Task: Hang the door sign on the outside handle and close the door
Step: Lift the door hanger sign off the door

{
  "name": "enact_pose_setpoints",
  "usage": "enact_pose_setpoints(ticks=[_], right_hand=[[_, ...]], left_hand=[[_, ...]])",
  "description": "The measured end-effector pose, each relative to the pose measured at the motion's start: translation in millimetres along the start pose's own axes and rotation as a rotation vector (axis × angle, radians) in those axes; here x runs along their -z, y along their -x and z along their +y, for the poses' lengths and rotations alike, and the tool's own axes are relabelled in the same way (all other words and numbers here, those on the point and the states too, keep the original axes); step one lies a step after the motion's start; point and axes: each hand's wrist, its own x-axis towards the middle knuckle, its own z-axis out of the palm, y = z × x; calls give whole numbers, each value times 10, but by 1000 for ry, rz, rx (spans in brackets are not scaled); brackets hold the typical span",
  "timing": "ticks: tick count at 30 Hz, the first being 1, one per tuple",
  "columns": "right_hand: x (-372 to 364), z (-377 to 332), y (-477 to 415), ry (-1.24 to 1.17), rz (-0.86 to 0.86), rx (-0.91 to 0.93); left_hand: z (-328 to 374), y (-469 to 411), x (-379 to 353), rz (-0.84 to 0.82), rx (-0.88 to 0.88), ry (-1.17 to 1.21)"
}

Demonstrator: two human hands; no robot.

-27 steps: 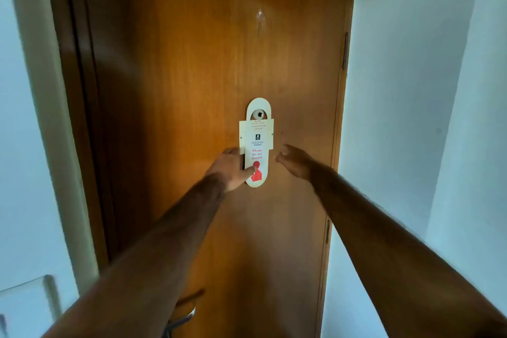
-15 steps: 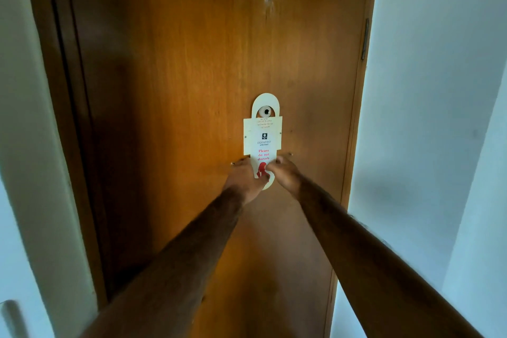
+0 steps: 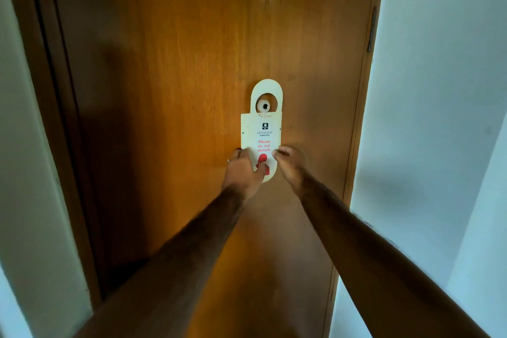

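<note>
Sign: a cream "Please do not disturb" door sign point(image 3: 262, 132) hangs at centre frame on the wooden door point(image 3: 178, 90), its cut-out looped over a small round peephole-like fitting point(image 3: 265, 106).
Long axis: vertical, rounded loop up, red-printed tail down.
Left hand point(image 3: 245, 167): just left of centre, thumb pressed over the sign's lower end, pinching it.
Right hand point(image 3: 290, 163): just right of centre, fingertips point(image 3: 277, 153) at the sign's right edge; whether they grip cannot be told.
Nearer hand: the left, already on the card.
Direction: the sign rises straight up from between both hands.
Outside handle: not in view.
</note>
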Motion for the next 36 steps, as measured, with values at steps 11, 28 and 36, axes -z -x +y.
enact_pose_setpoints(ticks=[11,28,36], right_hand=[[222,-305,177,25,40,76],[-807,-616,901,-115,-367,130],[-1451,-467,1183,-28,-474,195]], left_hand=[[76,-113,493,160,63,171],[-484,313,1562,407,302,424],[-924,671,1783,450,433,294]])
